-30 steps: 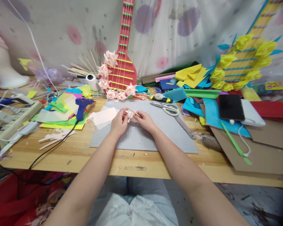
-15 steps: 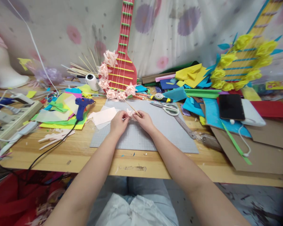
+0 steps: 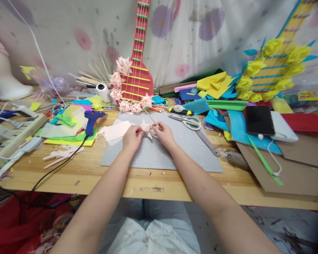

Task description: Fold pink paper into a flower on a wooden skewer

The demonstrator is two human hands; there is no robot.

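Above the grey cutting mat (image 3: pixel 159 155), a small pale pink paper flower (image 3: pixel 146 128) with pointed petals sits between my two hands. My left hand (image 3: pixel 132 137) pinches the flower at its left side. A thin wooden stick (image 3: pixel 152 119) slants up and left from my right hand (image 3: pixel 163 133), whose closed fingers grip it beside the flower. Whether the right fingertips also touch the petals is hard to see. Pale pink paper sheets (image 3: pixel 116 130) lie left of my left hand. Behind stands a red paper guitar (image 3: pixel 137 83) trimmed with similar pink flowers.
A blue glue gun (image 3: pixel 90 121) rests on coloured paper at left, its black cord trailing forward. Scissors (image 3: pixel 192 122) and a ruler (image 3: pixel 208 143) lie on the mat's right side. Farther right are a phone (image 3: pixel 260 120), cardboard (image 3: pixel 286 176) and a yellow flowered guitar (image 3: pixel 270 70).
My hands have moved slightly apart, and more of the pink flower shows between them. The stick has shifted a little right with my right hand.
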